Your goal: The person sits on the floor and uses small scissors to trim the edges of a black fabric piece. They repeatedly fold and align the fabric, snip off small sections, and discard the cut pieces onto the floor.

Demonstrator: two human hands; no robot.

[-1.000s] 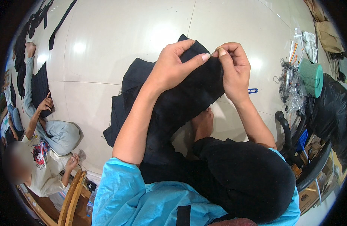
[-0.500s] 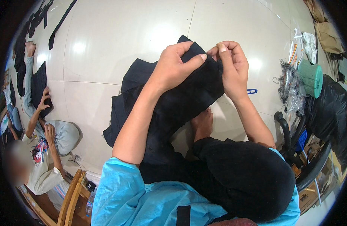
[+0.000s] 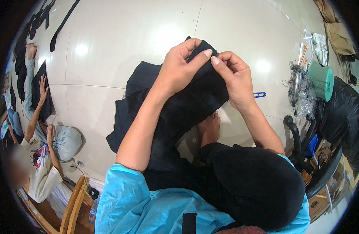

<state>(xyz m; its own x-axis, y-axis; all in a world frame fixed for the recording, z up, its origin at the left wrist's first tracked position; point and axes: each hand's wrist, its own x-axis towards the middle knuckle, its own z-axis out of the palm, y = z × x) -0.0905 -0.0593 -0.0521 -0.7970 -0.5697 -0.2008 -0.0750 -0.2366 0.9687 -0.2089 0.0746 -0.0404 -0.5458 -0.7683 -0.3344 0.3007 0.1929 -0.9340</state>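
Observation:
A piece of black cloth [image 3: 195,89] is spread over my leg and hangs down toward the tiled floor. My left hand [image 3: 179,64] pinches its far edge, thumb on top and fingers behind. Close beside it, my right hand [image 3: 236,76] is closed at the same edge, thumb tip against the fingers near the left thumb. Whether a needle or thread sits in the right fingertips is too small to make out. More folds of black cloth [image 3: 142,78] lie to the left of my left forearm. My bare foot [image 3: 209,126] shows below the cloth.
A blue-handled tool [image 3: 260,94] lies on the floor right of my right wrist. Farther right are a green spool [image 3: 321,81], a clear plastic bag [image 3: 303,99] and a black bag [image 3: 341,117]. At left a co-worker sits with black cloth [image 3: 40,91], near a wooden frame [image 3: 72,204].
My right hand has come down and left, from slightly off the cloth edge to close against my left thumb. The left hand has barely shifted. The co-worker's hand has moved up over their cloth.

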